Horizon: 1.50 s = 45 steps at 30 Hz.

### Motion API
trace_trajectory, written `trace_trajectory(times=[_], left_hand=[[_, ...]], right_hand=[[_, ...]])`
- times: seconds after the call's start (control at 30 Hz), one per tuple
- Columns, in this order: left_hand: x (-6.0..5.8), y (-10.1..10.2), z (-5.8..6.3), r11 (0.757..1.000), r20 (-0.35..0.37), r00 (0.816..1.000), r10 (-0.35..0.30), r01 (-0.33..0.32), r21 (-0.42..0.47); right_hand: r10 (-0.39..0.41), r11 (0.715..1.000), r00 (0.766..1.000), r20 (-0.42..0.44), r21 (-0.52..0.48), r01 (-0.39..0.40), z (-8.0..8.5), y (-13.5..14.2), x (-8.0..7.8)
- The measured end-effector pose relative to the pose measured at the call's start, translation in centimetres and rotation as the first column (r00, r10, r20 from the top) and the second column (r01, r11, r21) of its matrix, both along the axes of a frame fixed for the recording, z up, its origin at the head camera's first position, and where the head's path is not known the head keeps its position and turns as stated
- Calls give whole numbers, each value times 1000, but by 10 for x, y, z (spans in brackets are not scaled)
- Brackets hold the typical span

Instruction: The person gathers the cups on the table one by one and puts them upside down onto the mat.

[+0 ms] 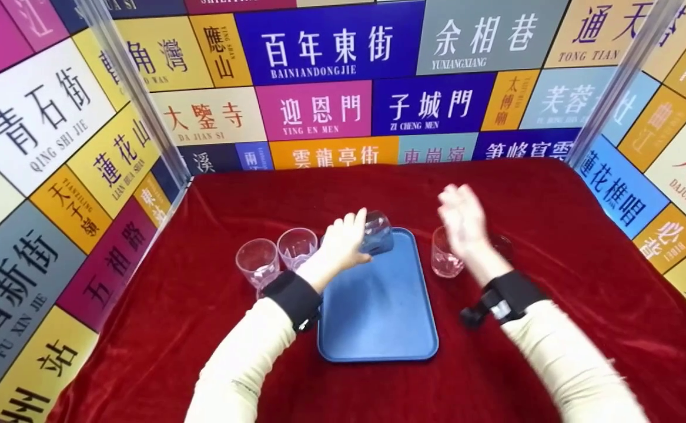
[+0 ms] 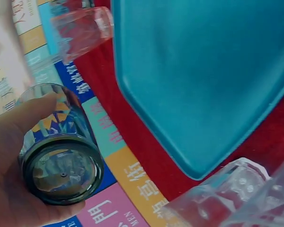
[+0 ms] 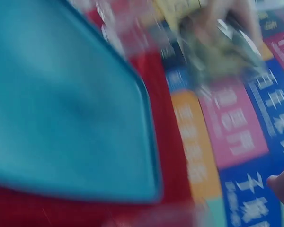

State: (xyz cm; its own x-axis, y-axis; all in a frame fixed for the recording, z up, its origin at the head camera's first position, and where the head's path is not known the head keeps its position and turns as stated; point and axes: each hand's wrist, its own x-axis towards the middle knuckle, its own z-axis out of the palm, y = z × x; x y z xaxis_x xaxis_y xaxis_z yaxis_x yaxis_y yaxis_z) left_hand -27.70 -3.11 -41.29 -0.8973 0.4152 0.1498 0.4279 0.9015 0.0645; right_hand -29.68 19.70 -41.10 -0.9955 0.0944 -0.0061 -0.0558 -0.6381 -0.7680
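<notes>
My left hand (image 1: 343,239) grips a dark, smoky drinking glass (image 1: 380,235) above the far end of a blue tray (image 1: 378,317). In the left wrist view the thumb and fingers wrap round this glass (image 2: 64,165), its thick base facing the camera. To the right of the tray my right hand (image 1: 463,218) is raised with straight fingers, blurred and holding nothing. Just beneath it stands a clear glass (image 1: 446,264). Behind the right wrist, a darker glass (image 1: 502,247) is partly hidden. Only a thumb tip (image 3: 281,187) shows in the right wrist view.
Left of the tray stand clear glasses (image 1: 257,258), one beside another glass (image 1: 297,242), with part of a further one behind the left wrist. A wrinkled red cloth (image 1: 213,205) covers the table. Printed panels and transparent corner posts (image 1: 137,88) enclose it.
</notes>
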Motion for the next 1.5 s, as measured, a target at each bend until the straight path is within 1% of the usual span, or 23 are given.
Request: trace_trajectory(times=[0.07, 0.1, 0.17, 0.2, 0.23, 0.33, 0.4, 0.5, 0.6, 0.67, 0.73, 0.77, 0.8, 0.87, 0.9, 0.97, 1.0, 1.07, 1.13, 1.23, 1.3, 1.33, 1.5], left_hand=[[-1, -1, -4, 999, 49, 999, 4, -2, -37], [-2, -1, -5, 999, 81, 997, 10, -5, -53], [-4, -2, -8, 994, 133, 991, 24, -10, -107], [-6, -2, -9, 990, 157, 987, 34, -12, -139], [-8, -3, -10, 985, 176, 983, 43, -12, -171], [-15, -4, -12, 966, 213, 975, 62, -5, -259], [-20, -5, -13, 956, 219, 973, 71, -3, -294], [-25, -5, -16, 946, 201, 977, 67, 1, -324], [-29, -1, -20, 926, 163, 985, 60, 7, -378], [-33, 1, -27, 907, 99, 994, 38, 7, -421], [-46, 5, -43, 874, 47, 998, 33, -6, -485], [-59, 3, -62, 861, -21, 1000, 2, -12, -509], [-66, 4, -71, 840, -49, 999, -7, -21, -542], [-75, 5, -83, 799, -80, 997, -22, -31, -601], [-81, 6, -89, 777, -72, 997, -26, -25, -629], [-76, 6, -84, 748, -83, 995, -58, -12, -663], [-66, 8, -70, 733, -52, 997, -53, 4, -680], [-53, 8, -58, 723, -61, 993, -97, 28, -690], [-41, 9, -45, 697, -63, 989, -138, 52, -715], [-32, 8, -37, 657, -61, 983, -173, 69, -750], [-33, 8, -38, 639, -65, 982, -176, 63, -766], [-35, 8, -42, 639, -72, 983, -171, 55, -767], [-54, 9, -71, 666, -137, 980, -142, -8, -746]], right_hand=[[-44, 995, 998, -33, 87, 47, 9, 19, -4], [-43, 984, 998, -46, 172, 50, 12, 29, -3], [-26, 933, 997, -68, 356, 49, 16, 49, -6], [-12, 890, 997, -73, 454, 45, 16, 59, -7], [4, 832, 997, -76, 553, 39, 15, 70, -8], [45, 612, 996, -73, 791, 30, 7, 102, -9], [91, 492, 995, -37, 870, -13, 1, 123, -8], [182, 352, 981, 73, 926, -135, -7, 149, -4], [273, 213, 939, 211, 938, -273, -10, 167, 0], [309, 121, 910, 277, 937, -326, -12, 177, 4], [327, 41, 886, 330, 931, -362, -14, 183, 7], [330, -3, 876, 352, 928, -372, -15, 186, 8], [331, -44, 868, 370, 925, -377, -17, 188, 9], [329, -122, 857, 396, 918, -377, -22, 190, 11], [327, -146, 854, 405, 914, -378, -24, 191, 11], [324, -170, 852, 412, 911, -376, -29, 192, 12], [322, -166, 852, 413, 911, -378, -30, 193, 13], [318, -153, 855, 410, 912, -380, -34, 195, 14], [315, -145, 860, 402, 916, -374, -35, 196, 15], [317, -145, 865, 389, 921, -361, -37, 197, 16], [319, -143, 867, 383, 923, -356, -37, 198, 17], [319, -143, 867, 382, 924, -354, -38, 199, 17], [315, -141, 870, 379, 925, -352, -41, 200, 20]])
